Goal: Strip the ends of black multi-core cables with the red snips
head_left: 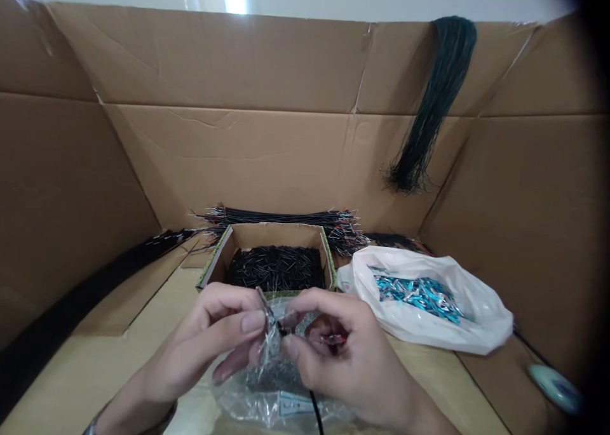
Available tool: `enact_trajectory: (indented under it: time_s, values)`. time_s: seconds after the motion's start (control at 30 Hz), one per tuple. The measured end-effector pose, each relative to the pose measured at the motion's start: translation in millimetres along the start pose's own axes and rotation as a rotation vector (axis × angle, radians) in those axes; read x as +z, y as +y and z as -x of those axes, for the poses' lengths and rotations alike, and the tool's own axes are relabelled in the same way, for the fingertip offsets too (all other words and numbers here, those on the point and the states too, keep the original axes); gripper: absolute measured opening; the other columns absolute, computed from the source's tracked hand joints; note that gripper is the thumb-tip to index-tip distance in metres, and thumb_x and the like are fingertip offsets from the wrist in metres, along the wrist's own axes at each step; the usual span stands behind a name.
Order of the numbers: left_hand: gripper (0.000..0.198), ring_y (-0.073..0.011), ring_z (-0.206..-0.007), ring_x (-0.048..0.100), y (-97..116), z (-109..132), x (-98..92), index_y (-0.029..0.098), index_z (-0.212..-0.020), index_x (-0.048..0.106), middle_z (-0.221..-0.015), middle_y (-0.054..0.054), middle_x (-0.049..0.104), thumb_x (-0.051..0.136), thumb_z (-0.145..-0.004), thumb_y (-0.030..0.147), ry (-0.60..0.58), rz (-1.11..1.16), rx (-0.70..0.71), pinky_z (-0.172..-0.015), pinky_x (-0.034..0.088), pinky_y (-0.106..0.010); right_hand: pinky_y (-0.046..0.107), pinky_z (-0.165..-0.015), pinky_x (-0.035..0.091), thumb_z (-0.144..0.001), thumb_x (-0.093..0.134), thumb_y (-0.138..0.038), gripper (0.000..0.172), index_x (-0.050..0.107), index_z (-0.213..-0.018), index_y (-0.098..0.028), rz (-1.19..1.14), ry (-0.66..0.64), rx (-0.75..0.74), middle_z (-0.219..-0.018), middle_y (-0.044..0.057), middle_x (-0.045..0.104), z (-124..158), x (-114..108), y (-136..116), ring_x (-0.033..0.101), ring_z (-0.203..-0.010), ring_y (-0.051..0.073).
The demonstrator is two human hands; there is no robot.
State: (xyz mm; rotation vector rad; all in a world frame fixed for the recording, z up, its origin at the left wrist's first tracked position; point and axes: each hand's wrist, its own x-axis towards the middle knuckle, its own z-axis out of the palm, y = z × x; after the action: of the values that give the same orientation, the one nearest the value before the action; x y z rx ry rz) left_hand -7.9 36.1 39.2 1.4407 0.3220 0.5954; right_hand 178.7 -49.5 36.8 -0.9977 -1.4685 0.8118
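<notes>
Both my hands meet over a clear plastic bag [257,406] holding many small grey pieces. With thumb and forefinger, my left hand [216,333] pinches a thin, dark metallic piece [263,300] that slants upward; its kind is too small to make out. My right hand [338,346] is closed in a pinch around a short black end close to the left fingertips. A black cable [316,413] hangs down below my right hand, and something red [336,339] shows inside its curled fingers. The exact contact between the two held parts is partly hidden.
Behind my hands stands an open box [330,263] of short black tubes [276,267]. A white bag [476,333] of blue and silver pieces lies right. Black cable bundles [281,216] lie behind the box. Cardboard walls [238,136] enclose the table; dark green strands [443,86] hang over one.
</notes>
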Motion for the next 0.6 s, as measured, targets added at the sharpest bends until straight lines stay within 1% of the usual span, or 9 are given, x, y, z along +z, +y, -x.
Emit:
enact_trajectory:
  time_s: [0.07, 0.13, 0.23, 0.3, 0.33, 0.4, 0.47, 0.5, 0.6]
  values:
    - [0.038, -0.0029, -0.04, 0.035, 1.3, 0.4, -0.6, 0.015, -0.074, 0.069, -0.052, 0.005, 0.049, 0.067, -0.094, 0.048, 0.016, -0.062, 0.013, -0.041, 0.027, -0.015, 0.016, -0.042, 0.03, -0.073, 0.069, -0.009, 0.016, 0.067, -0.083, -0.02, 0.006, -0.002, 0.016, -0.065, -0.008, 0.054, -0.6, -0.3, 2.0, 0.037, -0.049, 0.005]
    - [0.036, -0.0034, -0.041, 0.037, 1.9, 0.6, -1.0, 0.016, -0.079, 0.068, -0.054, 0.005, 0.05, 0.067, -0.094, 0.049, 0.026, -0.116, 0.008, -0.041, 0.028, -0.014, 0.016, -0.045, 0.033, -0.073, 0.07, -0.007, 0.018, 0.066, -0.085, -0.021, 0.042, -0.012, -0.002, -0.069, -0.008, 0.057, -0.4, -1.2, 4.8, 0.041, -0.052, 0.005]
    - [0.03, -0.0029, -0.039, 0.036, 0.7, -0.4, 0.3, 0.019, -0.084, 0.067, -0.055, 0.006, 0.05, 0.067, -0.095, 0.046, 0.053, -0.132, -0.006, -0.039, 0.028, -0.012, 0.017, -0.057, 0.042, -0.072, 0.068, -0.002, 0.026, 0.067, -0.089, -0.022, 0.16, 0.023, -0.068, -0.08, -0.006, 0.062, 1.1, -3.3, 5.5, 0.053, -0.065, 0.008]
    - [0.027, -0.0027, -0.036, 0.035, -0.4, -2.0, 3.0, 0.02, -0.084, 0.066, -0.052, 0.008, 0.048, 0.067, -0.095, 0.044, 0.089, -0.113, -0.001, -0.037, 0.029, -0.011, 0.02, -0.065, 0.045, -0.076, 0.067, -0.003, 0.024, 0.067, -0.09, -0.023, 0.222, 0.095, -0.096, -0.084, -0.004, 0.063, 3.0, -5.1, 1.3, 0.058, -0.074, 0.01]
    - [0.028, -0.0028, -0.036, 0.035, -0.7, -2.9, 4.9, 0.019, -0.082, 0.065, -0.05, 0.008, 0.048, 0.067, -0.094, 0.044, 0.105, -0.11, -0.004, -0.037, 0.029, -0.011, 0.021, -0.065, 0.045, -0.079, 0.068, -0.007, 0.018, 0.066, -0.088, -0.022, 0.221, 0.122, -0.079, -0.083, -0.004, 0.063, 4.1, -6.0, -2.1, 0.059, -0.074, 0.011]
    - [0.031, -0.0035, -0.036, 0.037, -0.4, -4.4, 9.9, 0.019, -0.077, 0.062, -0.048, 0.008, 0.048, 0.068, -0.093, 0.045, 0.132, -0.122, -0.011, -0.037, 0.031, -0.011, 0.021, -0.059, 0.044, -0.084, 0.071, -0.021, 0.005, 0.066, -0.083, -0.022, 0.153, 0.13, 0.024, -0.076, -0.003, 0.061, 6.5, -7.7, -10.4, 0.057, -0.068, 0.012]
    - [0.034, -0.0047, -0.038, 0.041, 0.7, -4.6, 16.0, 0.018, -0.074, 0.059, -0.05, 0.007, 0.048, 0.069, -0.092, 0.045, 0.15, -0.159, -0.043, -0.037, 0.034, -0.012, 0.021, -0.054, 0.042, -0.085, 0.073, -0.035, 0.016, 0.067, -0.08, -0.021, 0.048, 0.099, 0.154, -0.071, -0.002, 0.06, 8.2, -9.0, -17.6, 0.055, -0.063, 0.012]
    - [0.035, -0.0055, -0.039, 0.042, 1.3, -4.2, 19.2, 0.018, -0.073, 0.059, -0.051, 0.006, 0.049, 0.07, -0.091, 0.047, 0.153, -0.175, -0.06, -0.037, 0.036, -0.012, 0.021, -0.053, 0.042, -0.085, 0.074, -0.039, 0.019, 0.068, -0.081, -0.021, 0.006, 0.079, 0.199, -0.07, -0.002, 0.059, 8.5, -9.5, -20.0, 0.054, -0.062, 0.012]
    - [0.039, -0.0074, -0.043, 0.044, 2.2, -1.8, 27.7, 0.018, -0.073, 0.056, -0.055, 0.005, 0.048, 0.069, -0.089, 0.05, 0.157, -0.217, -0.087, -0.038, 0.04, -0.014, 0.021, -0.052, 0.039, -0.087, 0.07, -0.035, 0.016, 0.067, -0.082, -0.02, -0.029, 0.041, 0.24, -0.068, -0.003, 0.055, 6.7, -11.4, -20.6, 0.048, -0.06, 0.011]
